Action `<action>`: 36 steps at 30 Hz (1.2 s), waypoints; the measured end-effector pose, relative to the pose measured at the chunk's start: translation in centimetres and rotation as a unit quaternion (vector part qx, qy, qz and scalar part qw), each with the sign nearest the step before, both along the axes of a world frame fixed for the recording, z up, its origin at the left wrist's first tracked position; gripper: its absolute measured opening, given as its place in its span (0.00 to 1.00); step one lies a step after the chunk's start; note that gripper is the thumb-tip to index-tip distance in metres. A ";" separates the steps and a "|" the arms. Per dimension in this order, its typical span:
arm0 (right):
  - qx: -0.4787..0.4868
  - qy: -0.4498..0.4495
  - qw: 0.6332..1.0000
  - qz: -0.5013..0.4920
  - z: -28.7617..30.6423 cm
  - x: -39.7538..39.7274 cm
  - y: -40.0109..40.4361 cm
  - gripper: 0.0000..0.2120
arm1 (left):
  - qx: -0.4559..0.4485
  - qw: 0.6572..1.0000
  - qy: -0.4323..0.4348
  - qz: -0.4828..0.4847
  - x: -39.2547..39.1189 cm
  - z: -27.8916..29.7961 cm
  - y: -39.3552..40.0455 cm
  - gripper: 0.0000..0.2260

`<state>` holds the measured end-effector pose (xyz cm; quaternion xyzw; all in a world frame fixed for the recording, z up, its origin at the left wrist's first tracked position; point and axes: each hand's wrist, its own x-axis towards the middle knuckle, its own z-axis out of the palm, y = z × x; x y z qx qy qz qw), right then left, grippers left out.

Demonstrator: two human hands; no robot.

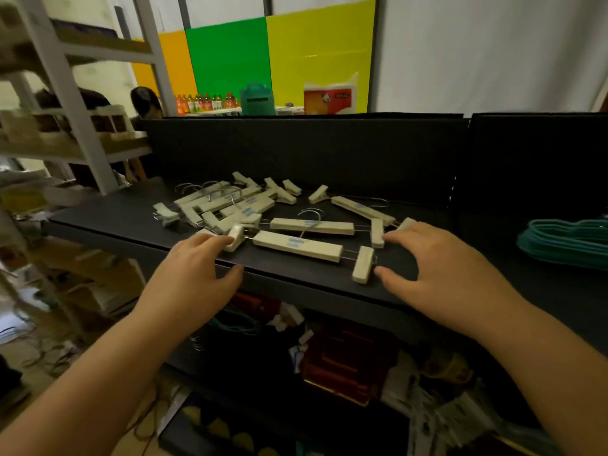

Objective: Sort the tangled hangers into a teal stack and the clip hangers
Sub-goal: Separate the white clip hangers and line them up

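Observation:
Several cream wooden clip hangers with metal hooks lie on the black shelf (pixel 329 284). The nearest clip hanger (pixel 297 246) lies crosswise at the front edge, a second one (pixel 312 225) just behind it, a third (pixel 362 210) further right. A tangled pile of clip hangers (pixel 223 205) sits at the back left. My left hand (pixel 197 268) touches the nearest hanger's left clip (pixel 234 237) with its fingertips, thumb apart. My right hand (pixel 437 261) is spread, with its thumb by that hanger's right clip (pixel 363 264) and its fingers touching the clip (pixel 376 232) behind it. The teal hanger stack (pixel 566 241) lies at the right.
A black back wall (pixel 312 149) closes the shelf behind, and a black divider (pixel 460 192) stands between the clip hangers and the teal side. White metal shelving (pixel 65 93) stands at the left. Below the shelf lie cluttered boxes and more hangers (pixel 345 363).

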<state>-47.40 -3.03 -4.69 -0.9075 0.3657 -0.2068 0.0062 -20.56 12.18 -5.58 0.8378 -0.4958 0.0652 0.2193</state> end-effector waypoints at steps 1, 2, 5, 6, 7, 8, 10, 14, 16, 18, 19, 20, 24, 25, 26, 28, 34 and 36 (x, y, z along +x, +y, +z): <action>0.004 0.002 1.000 -0.003 -0.1 1.0 0.0 0.28 | 0.000 1.000 0.001 -0.012 0.8 0.0 -0.5 0.26; 0.007 0.008 1.000 -0.006 -0.2 2.1 -0.1 0.28 | -0.001 1.000 0.002 -0.025 1.6 -0.1 -1.1 0.26; -0.002 0.027 1.000 -0.006 -0.1 5.3 -1.1 0.28 | -0.006 0.999 0.000 -0.049 3.5 0.1 -3.1 0.25; -0.008 0.030 1.000 0.000 0.0 6.5 -1.5 0.29 | -0.012 0.999 -0.005 -0.051 4.0 0.2 -3.8 0.25; -0.008 0.034 0.999 0.008 0.2 7.6 -2.0 0.29 | -0.019 0.999 -0.006 -0.051 4.6 0.4 -4.4 0.24; -0.002 0.044 0.999 0.018 0.4 8.6 -2.5 0.30 | -0.023 0.998 -0.007 -0.052 5.1 0.4 -5.1 0.24; 0.016 0.081 0.996 0.042 0.7 10.6 -3.4 0.31 | -0.017 0.998 -0.012 -0.055 5.9 0.6 -6.2 0.23; 0.060 0.129 0.988 0.063 0.1 13.2 -4.3 0.32 | -0.012 0.997 -0.017 -0.068 7.6 1.2 -8.1 0.23; 0.071 0.129 0.987 0.066 -0.2 14.0 -4.4 0.29 | -0.009 0.997 -0.017 -0.070 8.6 1.5 -8.8 0.23; 0.073 0.124 0.987 0.067 -0.2 14.2 -4.4 0.27 | 0.005 0.997 -0.016 -0.074 9.8 1.8 -9.6 0.23; 0.069 0.122 0.988 0.068 -0.1 14.1 -4.4 0.26 | 0.009 0.997 -0.010 -0.079 10.4 2.0 -10.0 0.23; 0.065 0.120 0.988 0.066 0.1 14.0 -4.3 0.25 | 0.007 0.996 0.003 -0.084 11.0 2.2 -10.5 0.22; 0.065 0.105 0.991 0.046 0.4 12.9 -4.0 0.24 | -0.001 0.995 0.033 -0.097 12.7 2.5 -12.1 0.20; 0.072 0.104 0.991 0.043 0.4 12.6 -3.9 0.24 | 0.003 0.994 0.032 -0.105 13.1 2.3 -12.5 0.20; 0.082 0.103 0.990 0.041 0.4 12.4 -3.8 0.24 | 0.008 0.993 0.032 -0.113 13.4 2.2 -12.9 0.19; 0.100 0.102 0.989 0.042 0.4 12.2 -3.8 0.23 | 0.015 0.991 0.036 -0.128 14.0 2.2 -13.7 0.19; 0.165 0.114 0.977 0.071 0.9 12.3 -3.2 0.21 | 0.045 0.984 0.040 -0.167 14.3 2.5 -15.3 0.19; 0.176 0.118 0.974 0.080 1.0 12.1 -3.0 0.21 | 0.052 0.983 0.034 -0.174 14.1 2.7 -15.4 0.19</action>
